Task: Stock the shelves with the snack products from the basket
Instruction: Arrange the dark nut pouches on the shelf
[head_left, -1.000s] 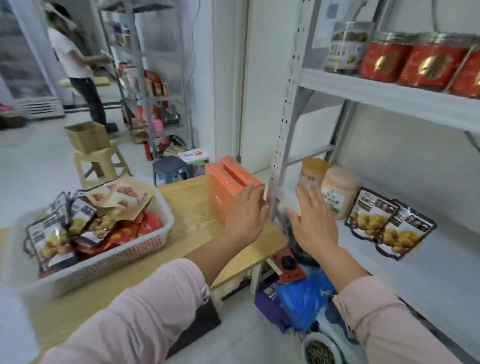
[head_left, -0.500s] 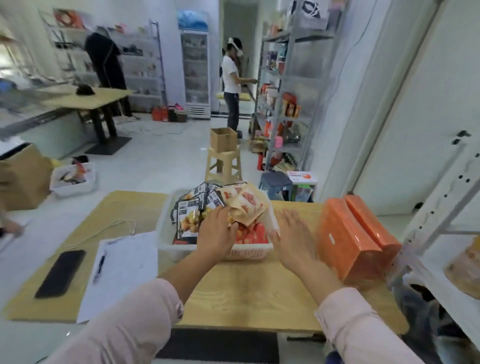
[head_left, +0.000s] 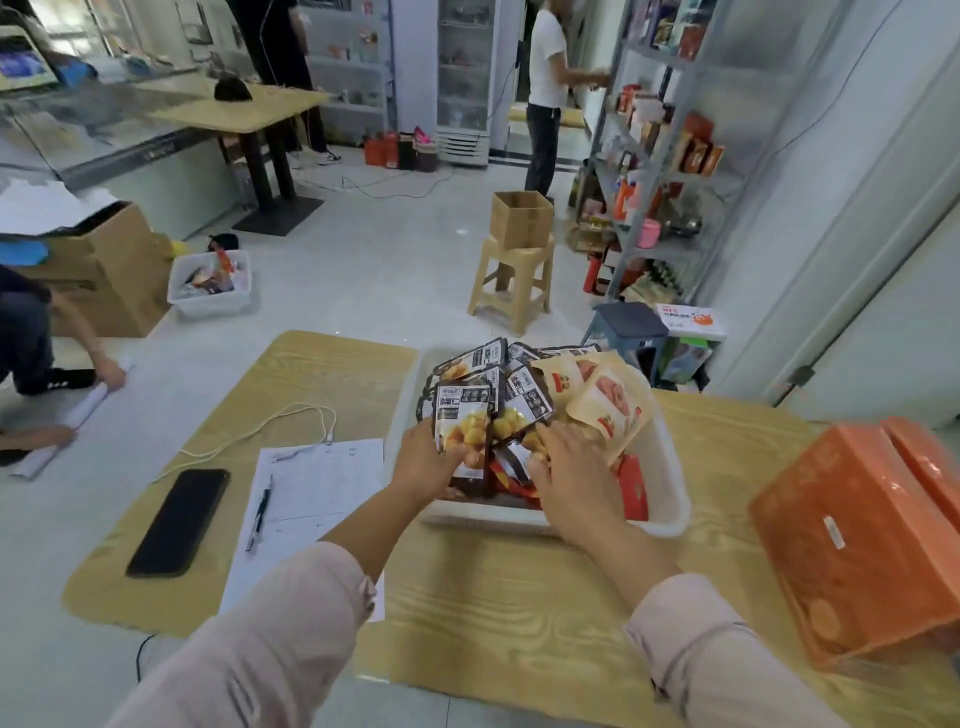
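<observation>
While the left hand (head_left: 426, 465) grips a snack packet (head_left: 462, 423), the right hand (head_left: 574, 475) lies spread alongside.

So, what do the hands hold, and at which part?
The left hand grips a black snack packet by its lower left edge. The right hand touches a second packet; a grip there cannot be told.

A white basket (head_left: 671, 501) is set on the worktop (head_left: 519, 597). Inside, black pouches (head_left: 462, 415) and tan pouches (head_left: 610, 402) are heaped over red packs (head_left: 632, 486).
</observation>
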